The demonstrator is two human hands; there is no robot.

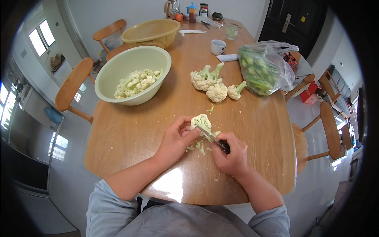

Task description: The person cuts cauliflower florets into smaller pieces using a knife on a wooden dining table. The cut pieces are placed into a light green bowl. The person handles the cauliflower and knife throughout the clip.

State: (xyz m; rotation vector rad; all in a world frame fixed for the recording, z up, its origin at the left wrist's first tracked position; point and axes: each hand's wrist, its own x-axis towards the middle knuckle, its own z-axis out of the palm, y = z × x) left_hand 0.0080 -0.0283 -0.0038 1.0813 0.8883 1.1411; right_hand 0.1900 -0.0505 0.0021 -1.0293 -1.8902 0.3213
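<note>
A cauliflower floret [201,120] is held between the fingers of my left hand [175,138]. My right hand [231,154] grips the dark handle of a knife or scissors [210,137], whose blade lies against the floret's stem. Cut scraps of stem [200,145] rest on the wooden table [133,148] under my hands. Beyond them sit cauliflower pieces: a large one [204,80], a round one [217,92] and a small one with its stalk [235,91]. At the left, a pale green basin [102,80] contains many small florets [137,83].
Behind the basin is a yellow plastic basket [165,34]. A clear plastic bag of green vegetables [260,68] lies at the right, near a white cup [218,47] and a glass [231,32]. Bottles and jars [203,10] stand at the far end. Wooden chairs [328,130] flank the table.
</note>
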